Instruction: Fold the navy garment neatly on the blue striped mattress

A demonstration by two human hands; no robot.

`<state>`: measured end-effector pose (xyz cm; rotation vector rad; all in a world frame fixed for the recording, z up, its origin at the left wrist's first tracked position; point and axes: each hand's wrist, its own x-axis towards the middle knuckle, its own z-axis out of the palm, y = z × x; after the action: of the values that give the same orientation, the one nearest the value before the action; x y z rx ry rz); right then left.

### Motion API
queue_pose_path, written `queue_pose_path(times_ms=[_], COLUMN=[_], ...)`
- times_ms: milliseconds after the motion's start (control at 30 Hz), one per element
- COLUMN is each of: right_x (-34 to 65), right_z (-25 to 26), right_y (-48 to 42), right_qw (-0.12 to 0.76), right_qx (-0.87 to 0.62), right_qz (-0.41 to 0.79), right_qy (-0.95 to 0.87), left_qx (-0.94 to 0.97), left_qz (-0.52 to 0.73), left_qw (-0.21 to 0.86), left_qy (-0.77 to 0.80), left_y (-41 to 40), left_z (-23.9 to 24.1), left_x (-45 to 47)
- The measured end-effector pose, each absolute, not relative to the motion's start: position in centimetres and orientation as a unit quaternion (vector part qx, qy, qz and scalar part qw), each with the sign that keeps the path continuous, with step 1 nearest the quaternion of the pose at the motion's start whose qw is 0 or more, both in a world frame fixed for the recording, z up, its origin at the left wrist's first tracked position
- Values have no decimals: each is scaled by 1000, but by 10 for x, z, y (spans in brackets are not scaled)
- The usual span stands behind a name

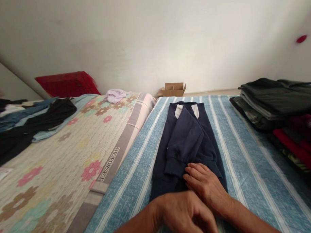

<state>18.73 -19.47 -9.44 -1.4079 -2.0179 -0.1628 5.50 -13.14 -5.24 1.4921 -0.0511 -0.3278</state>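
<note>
A navy sweatshirt lies lengthwise on the blue striped sheet, its sleeves folded in over the body and a white collar lining showing at the far end. My right hand rests flat on its near part, fingers stretched out next to a sleeve cuff. Closer to me, my left hand sits at the sweatshirt's near edge with its fingers curled down, apparently around the hem; the hem itself is hidden under the hand.
A stack of folded dark green and red clothes stands at the right. At the left lies a floral cover with loose dark and blue garments, a lilac cloth and a red cushion. A small cardboard box sits by the wall.
</note>
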Motion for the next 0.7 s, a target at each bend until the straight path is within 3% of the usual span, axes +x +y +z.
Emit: queue_pose_path(times_ms=[67,133,200,300,467,700], right_x=[188,187,185,184,185,185], right_z=[-95,-92,-87,-83,-84,-82], right_y=[-194,-194,-194,-193,-190,-188], right_qw=[344,339,321,309,295,290], right_qx=[-537,-540,-546,-555,-562,-564], right_qz=[-55,-34,-15,-7,0,1], right_qy=[-768,-769,-774,-772,-773,-774], left_qx=[662,671,706,791,916,947], left_qz=[-1,153,277,361,269,69], left_qw=[742,690,573,359,125,46], left_qy=[101,223,310,340,269,309], left_y=[-123,-114,-104,-91,-82,-77], left_z=[-33,-25,-30,-46,-63,-76], left_x=[53,54,56,59,62,65])
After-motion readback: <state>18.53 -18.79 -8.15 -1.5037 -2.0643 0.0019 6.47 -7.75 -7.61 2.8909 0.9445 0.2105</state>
